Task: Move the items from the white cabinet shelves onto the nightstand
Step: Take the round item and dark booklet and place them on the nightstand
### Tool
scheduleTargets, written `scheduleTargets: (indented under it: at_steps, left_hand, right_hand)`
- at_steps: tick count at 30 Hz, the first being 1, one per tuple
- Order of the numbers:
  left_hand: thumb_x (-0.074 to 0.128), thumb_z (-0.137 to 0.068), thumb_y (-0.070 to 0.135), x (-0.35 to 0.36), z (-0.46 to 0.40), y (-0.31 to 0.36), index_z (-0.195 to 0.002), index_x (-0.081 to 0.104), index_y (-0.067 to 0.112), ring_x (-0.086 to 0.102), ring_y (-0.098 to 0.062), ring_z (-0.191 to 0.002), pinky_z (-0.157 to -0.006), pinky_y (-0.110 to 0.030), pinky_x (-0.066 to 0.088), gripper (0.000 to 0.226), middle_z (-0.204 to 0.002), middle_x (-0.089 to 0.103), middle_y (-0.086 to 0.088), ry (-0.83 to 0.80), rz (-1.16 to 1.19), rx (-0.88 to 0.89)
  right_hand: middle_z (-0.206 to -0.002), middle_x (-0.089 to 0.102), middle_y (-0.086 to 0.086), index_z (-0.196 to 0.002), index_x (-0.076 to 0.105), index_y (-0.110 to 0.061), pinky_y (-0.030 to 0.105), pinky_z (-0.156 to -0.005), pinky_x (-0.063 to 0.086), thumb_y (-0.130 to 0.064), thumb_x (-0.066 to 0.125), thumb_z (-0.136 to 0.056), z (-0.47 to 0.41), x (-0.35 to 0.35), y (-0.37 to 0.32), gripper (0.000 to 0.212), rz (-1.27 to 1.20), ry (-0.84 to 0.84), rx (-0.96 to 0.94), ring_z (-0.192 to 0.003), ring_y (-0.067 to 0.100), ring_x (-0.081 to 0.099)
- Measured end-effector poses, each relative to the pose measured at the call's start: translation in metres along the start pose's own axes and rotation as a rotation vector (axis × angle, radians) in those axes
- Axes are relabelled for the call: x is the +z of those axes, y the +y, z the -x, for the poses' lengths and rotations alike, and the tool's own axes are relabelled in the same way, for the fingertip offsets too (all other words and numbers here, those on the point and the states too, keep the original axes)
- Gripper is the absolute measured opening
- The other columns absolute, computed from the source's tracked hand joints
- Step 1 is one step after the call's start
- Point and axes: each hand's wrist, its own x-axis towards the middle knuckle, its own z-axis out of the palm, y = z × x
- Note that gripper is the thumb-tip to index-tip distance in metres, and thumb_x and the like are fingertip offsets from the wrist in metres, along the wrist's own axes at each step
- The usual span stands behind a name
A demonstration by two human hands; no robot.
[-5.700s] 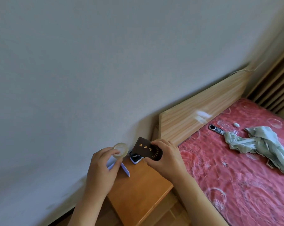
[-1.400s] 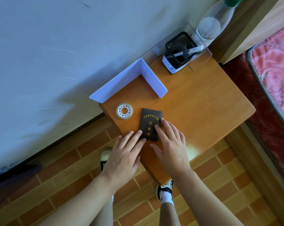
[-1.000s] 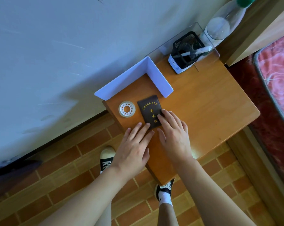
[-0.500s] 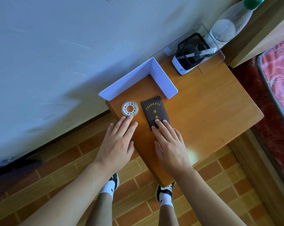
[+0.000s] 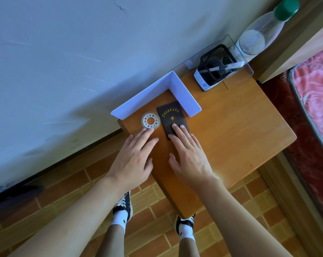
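Observation:
On the wooden nightstand (image 5: 231,138) a dark brown booklet (image 5: 170,115) with gold lettering lies flat beside a clear roll of tape (image 5: 150,121). Both sit in the corner formed by a white L-shaped divider (image 5: 157,91). My right hand (image 5: 189,153) lies flat, its fingertips pressing the booklet's near end. My left hand (image 5: 135,158) is flat too, with one fingertip touching the tape roll's near rim. Neither hand grips anything.
A black mesh pen holder (image 5: 215,68) with a white pen stands on a white base at the back, inside a clear acrylic frame. A clear bottle with a green cap (image 5: 262,34) stands behind it. The bed with a red cover (image 5: 316,93) lies to the right.
I first carried the tape roll and booklet to the nightstand, then laid them down. Over the last second my fingers slid both back towards the white divider.

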Motion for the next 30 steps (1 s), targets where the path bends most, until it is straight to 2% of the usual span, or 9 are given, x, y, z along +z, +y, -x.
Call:
scheduleTargets:
  at_steps: [5, 10, 13, 16, 18, 27, 30]
  left_hand:
    - [0.059, -0.098, 0.025, -0.002, 0.0, -0.004, -0.154, 0.045, 0.023, 0.014, -0.018, -0.161, -0.127, -0.049, 0.028, 0.058, -0.172, 0.019, 0.001, 0.003, 0.022, 0.0]
    - [0.062, -0.096, 0.023, -0.003, 0.001, -0.005, -0.15, 0.048, 0.023, 0.017, -0.019, -0.16, -0.125, -0.051, 0.03, 0.056, -0.171, 0.022, 0.001, 0.009, 0.043, 0.001]
    - [0.062, -0.096, 0.024, -0.003, 0.003, -0.006, -0.151, 0.048, 0.022, 0.018, -0.019, -0.16, -0.125, -0.052, 0.031, 0.056, -0.171, 0.022, 0.001, 0.0, 0.036, 0.001]
    - [0.064, -0.095, 0.022, -0.004, 0.005, -0.007, -0.152, 0.047, 0.02, 0.021, -0.021, -0.159, -0.122, -0.054, 0.035, 0.059, -0.17, 0.024, 0.0, 0.002, 0.038, 0.004]
    - [0.063, -0.095, 0.02, -0.004, 0.006, -0.008, -0.155, 0.043, 0.019, 0.024, -0.022, -0.158, -0.12, -0.054, 0.037, 0.063, -0.169, 0.025, 0.0, 0.009, 0.033, 0.013]
    - [0.061, -0.095, 0.02, -0.002, -0.002, -0.005, -0.157, 0.042, 0.014, 0.023, -0.023, -0.158, -0.12, -0.054, 0.037, 0.065, -0.171, 0.021, -0.003, 0.003, 0.0, 0.006]
    - [0.061, -0.095, 0.02, -0.001, -0.005, -0.002, -0.158, 0.04, 0.012, 0.021, -0.022, -0.159, -0.122, -0.054, 0.035, 0.066, -0.171, 0.02, -0.002, 0.015, -0.009, -0.035]
  right_hand:
    - [-0.174, 0.017, 0.0, -0.152, 0.045, -0.017, 0.045, -0.132, 0.015, -0.029, 0.056, -0.1, -0.009, -0.006, 0.004, 0.054, -0.034, -0.049, -0.039, -0.163, 0.018, 0.002]
    - [-0.173, 0.023, 0.003, -0.151, 0.049, -0.016, 0.048, -0.13, 0.021, -0.026, 0.057, -0.099, -0.007, -0.008, 0.004, 0.054, -0.026, -0.013, -0.04, -0.163, 0.022, 0.008]
    - [-0.169, 0.031, 0.003, -0.15, 0.051, -0.019, 0.051, -0.126, 0.03, -0.027, 0.059, -0.097, 0.0, -0.006, -0.003, 0.054, 0.067, 0.017, -0.043, -0.16, 0.027, 0.021]
    - [-0.163, 0.04, 0.006, -0.147, 0.055, -0.021, 0.052, -0.116, 0.038, -0.026, 0.064, -0.092, 0.007, -0.001, -0.012, 0.056, 0.161, 0.059, -0.011, -0.148, 0.031, 0.039]
    - [-0.16, 0.043, 0.008, -0.146, 0.056, -0.02, 0.054, -0.113, 0.042, -0.022, 0.067, -0.089, 0.009, 0.002, -0.015, 0.058, 0.174, 0.085, 0.025, -0.143, 0.033, 0.043]
    - [-0.166, 0.036, 0.011, -0.151, 0.051, -0.013, 0.054, -0.12, 0.036, -0.018, 0.065, -0.093, 0.006, 0.004, -0.018, 0.06, 0.139, 0.086, 0.05, -0.154, 0.033, 0.034]
    - [-0.166, 0.037, 0.013, -0.15, 0.052, -0.012, 0.055, -0.117, 0.041, -0.018, 0.065, -0.092, -0.001, 0.001, -0.017, 0.06, 0.142, 0.076, 0.044, -0.154, 0.034, 0.034]
